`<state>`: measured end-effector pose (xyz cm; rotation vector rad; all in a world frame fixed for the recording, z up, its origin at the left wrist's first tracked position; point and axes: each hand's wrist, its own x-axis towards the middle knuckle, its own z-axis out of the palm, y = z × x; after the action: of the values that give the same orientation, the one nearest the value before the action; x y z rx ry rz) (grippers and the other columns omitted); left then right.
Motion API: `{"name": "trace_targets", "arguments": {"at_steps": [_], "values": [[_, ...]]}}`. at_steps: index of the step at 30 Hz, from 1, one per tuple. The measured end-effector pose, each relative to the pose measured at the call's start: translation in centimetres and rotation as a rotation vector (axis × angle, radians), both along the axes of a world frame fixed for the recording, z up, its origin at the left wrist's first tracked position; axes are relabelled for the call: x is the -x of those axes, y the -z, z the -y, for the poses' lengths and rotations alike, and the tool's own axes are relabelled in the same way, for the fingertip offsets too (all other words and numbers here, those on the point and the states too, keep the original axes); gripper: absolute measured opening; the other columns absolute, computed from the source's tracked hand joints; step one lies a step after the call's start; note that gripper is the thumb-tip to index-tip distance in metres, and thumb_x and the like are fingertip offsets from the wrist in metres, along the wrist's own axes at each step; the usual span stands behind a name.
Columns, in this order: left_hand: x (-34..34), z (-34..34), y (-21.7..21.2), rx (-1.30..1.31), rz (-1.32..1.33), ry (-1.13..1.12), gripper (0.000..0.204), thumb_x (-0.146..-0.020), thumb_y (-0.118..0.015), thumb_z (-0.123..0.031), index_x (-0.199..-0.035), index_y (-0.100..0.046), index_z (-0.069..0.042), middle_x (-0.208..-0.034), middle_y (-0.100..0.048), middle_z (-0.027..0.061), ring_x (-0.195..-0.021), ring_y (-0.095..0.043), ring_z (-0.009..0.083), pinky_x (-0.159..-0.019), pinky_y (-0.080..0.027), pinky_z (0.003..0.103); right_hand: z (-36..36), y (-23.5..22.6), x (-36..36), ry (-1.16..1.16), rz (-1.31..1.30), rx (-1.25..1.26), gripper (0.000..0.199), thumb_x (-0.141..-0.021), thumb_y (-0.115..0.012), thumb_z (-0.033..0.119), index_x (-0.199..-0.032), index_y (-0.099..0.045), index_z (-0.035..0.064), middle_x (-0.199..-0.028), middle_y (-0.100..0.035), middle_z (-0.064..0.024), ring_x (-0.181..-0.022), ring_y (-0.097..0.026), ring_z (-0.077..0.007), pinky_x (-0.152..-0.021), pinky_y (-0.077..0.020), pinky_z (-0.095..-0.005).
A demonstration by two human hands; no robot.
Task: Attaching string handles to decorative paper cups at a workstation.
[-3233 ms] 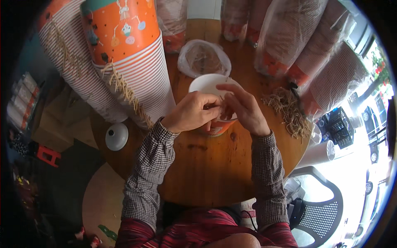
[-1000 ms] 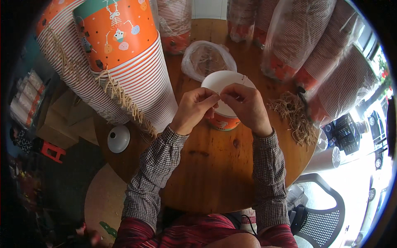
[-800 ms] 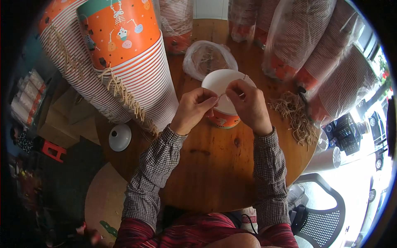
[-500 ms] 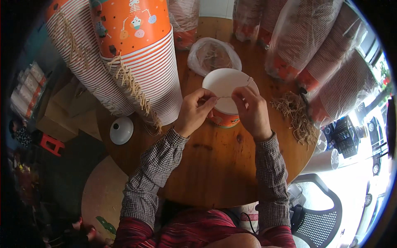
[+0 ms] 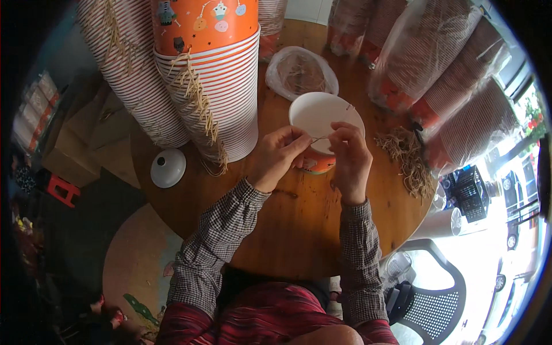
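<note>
An orange paper bucket [image 5: 322, 118] with a white inside stands on the round wooden table [image 5: 299, 230], its mouth facing me. My left hand [image 5: 279, 158] grips its near rim and pinches one end of a thin tan string [image 5: 319, 138]. My right hand [image 5: 348, 155] pinches the same string just to the right, over the bucket's rim. The string's far end runs up to the rim at the right side.
A tall stack of orange and white buckets [image 5: 213, 75] with string handles stands at the left. A clear bag of strings [image 5: 302, 72] lies behind the bucket. A loose pile of strings [image 5: 411, 164] lies at the right. Wrapped bucket stacks [image 5: 437, 63] lean at the back. A white lid [image 5: 168, 168] rests near the table's left edge.
The bucket's mouth has tipped more toward me. Both hands have shifted from its top down to the near rim, holding the string between them.
</note>
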<state>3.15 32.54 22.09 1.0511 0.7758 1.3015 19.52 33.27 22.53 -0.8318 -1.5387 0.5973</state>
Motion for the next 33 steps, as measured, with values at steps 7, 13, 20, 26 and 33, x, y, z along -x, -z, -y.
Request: {"name": "trace_targets", "arguments": {"at_steps": [7, 13, 20, 26, 33], "values": [[0.0, -0.6, 2.1, -0.258, -0.136, -0.114, 0.011, -0.089, -0.061, -0.009, -0.091, -0.061, 0.002, -0.081, -0.064, 0.0027, -0.068, -0.059, 0.009, -0.059, -0.049, 0.023, -0.1, 1.2, 0.8, 0.086, -0.086, -0.045, 0.006, -0.087, -0.057, -0.002, -0.093, -0.057, -0.0001, -0.103, -0.062, -0.0091, -0.092, -0.058, -0.0149, -0.079, -0.0476, -0.0267], [0.1, -0.9, 2.4, -0.595, -0.506, -0.406, 0.01, -0.084, -0.064, -0.001, -0.094, -0.06, 0.001, -0.087, -0.063, 0.006, -0.079, -0.063, 0.0133, -0.065, -0.05, 0.024, 0.0, 2.6, 0.7, 0.228, -0.039, -0.17, 0.006, -0.085, -0.059, -0.003, -0.09, -0.057, -0.0001, -0.099, -0.062, -0.0116, -0.092, -0.06, -0.0213, -0.081, -0.0479, -0.031], [-0.6, -0.4, 2.6, -0.716, -0.616, -0.458, 0.014, -0.08, -0.065, 0.002, -0.093, -0.061, -0.002, -0.083, -0.061, 0.0086, -0.077, -0.064, 0.0197, -0.062, -0.051, 0.027, 0.8, 2.5, 0.7, 0.309, 0.188, -0.246, 0.008, -0.083, -0.059, -0.004, -0.091, -0.058, -0.0004, -0.099, -0.062, -0.0139, -0.09, -0.061, -0.0256, -0.079, -0.0501, -0.034], [-0.6, -0.6, 2.6, -0.696, -0.611, -0.515, 0.017, -0.08, -0.067, -0.002, -0.095, -0.059, -0.003, -0.083, -0.059, 0.0098, -0.072, -0.064, 0.0236, -0.058, -0.051, 0.031, 0.8, 2.8, 0.4, 0.279, 0.287, -0.306, 0.008, -0.084, -0.058, -0.004, -0.091, -0.059, 0.0, -0.1, -0.061, -0.0139, -0.089, -0.061, -0.0266, -0.076, -0.0512, -0.0334], [-0.2, -0.6, 2.5, -0.679, -0.691, -0.563, 0.013, -0.081, -0.067, -0.006, -0.088, -0.057, -0.003, -0.081, -0.058, 0.0098, -0.068, -0.062, 0.0258, -0.056, -0.05, 0.035, 1.0, 2.8, 0.6, 0.283, 0.299, -0.305, 0.01, -0.083, -0.059, -0.004, -0.091, -0.059, 0.0005, -0.101, -0.061, -0.0138, -0.09, -0.061, -0.028, -0.077, -0.051, -0.0348]]}}
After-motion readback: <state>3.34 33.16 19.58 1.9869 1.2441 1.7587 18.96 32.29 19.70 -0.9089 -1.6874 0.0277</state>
